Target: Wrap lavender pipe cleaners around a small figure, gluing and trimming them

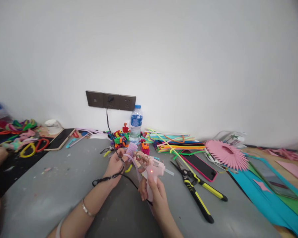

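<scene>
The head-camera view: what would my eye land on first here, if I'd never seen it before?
Probably the pale pink glue gun at lower centre, its small light glowing orange, held in the right hand beside the left hand, which holds a purple piece. Behind them stands a blue-capped water bottle; to the right are black-and-yellow cutters and, farther back, a spiky pink paper ring.

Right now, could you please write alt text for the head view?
A person's right hand grips a pink glue gun, its small light glowing, beside a purple piece in the left hand. Around them on the gray table are a water bottle, colorful pipe cleaners and yellow-and-black shears.
</scene>
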{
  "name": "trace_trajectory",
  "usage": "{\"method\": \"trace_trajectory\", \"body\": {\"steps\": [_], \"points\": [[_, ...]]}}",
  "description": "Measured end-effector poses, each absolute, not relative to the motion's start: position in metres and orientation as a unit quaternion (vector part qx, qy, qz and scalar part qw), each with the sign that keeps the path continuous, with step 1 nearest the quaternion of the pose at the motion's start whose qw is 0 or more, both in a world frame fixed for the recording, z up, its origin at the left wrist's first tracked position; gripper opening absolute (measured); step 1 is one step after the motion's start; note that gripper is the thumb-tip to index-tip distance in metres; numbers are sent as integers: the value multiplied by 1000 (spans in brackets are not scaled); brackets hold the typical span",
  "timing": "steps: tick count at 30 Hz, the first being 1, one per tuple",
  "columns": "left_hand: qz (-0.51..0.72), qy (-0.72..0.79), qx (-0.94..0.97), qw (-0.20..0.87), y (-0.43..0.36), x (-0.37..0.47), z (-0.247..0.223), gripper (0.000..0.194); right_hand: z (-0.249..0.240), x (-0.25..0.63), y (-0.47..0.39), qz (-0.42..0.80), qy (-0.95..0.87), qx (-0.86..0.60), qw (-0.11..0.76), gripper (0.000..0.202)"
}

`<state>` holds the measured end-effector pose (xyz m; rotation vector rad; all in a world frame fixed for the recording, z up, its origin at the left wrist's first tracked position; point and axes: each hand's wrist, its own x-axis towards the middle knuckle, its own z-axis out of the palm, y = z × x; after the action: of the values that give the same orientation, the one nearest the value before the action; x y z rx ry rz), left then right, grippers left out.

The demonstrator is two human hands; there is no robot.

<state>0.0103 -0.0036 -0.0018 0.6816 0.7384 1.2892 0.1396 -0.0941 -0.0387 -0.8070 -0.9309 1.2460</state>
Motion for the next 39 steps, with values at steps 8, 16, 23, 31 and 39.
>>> {"method": "trace_trajectory", "body": {"steps": [8,16,23,31,39], "points": [[577,343,333,662,-5,10,-4,41,-41,139,-94,516,-446,-385,622,55],[581,349,345,650,-3,10,-11,37,-37,138,-93,489,-458,-413,617,55],[579,353,344,649,-4,11,-4,38,-33,138,-95,493,-453,-423,610,54],[590,347,347,641,-4,10,-6,37,-35,139,-95,486,-459,-422,613,52],[592,344,342,643,-6,10,-2,35,-30,140,-96,485,-457,-431,609,53]]}}
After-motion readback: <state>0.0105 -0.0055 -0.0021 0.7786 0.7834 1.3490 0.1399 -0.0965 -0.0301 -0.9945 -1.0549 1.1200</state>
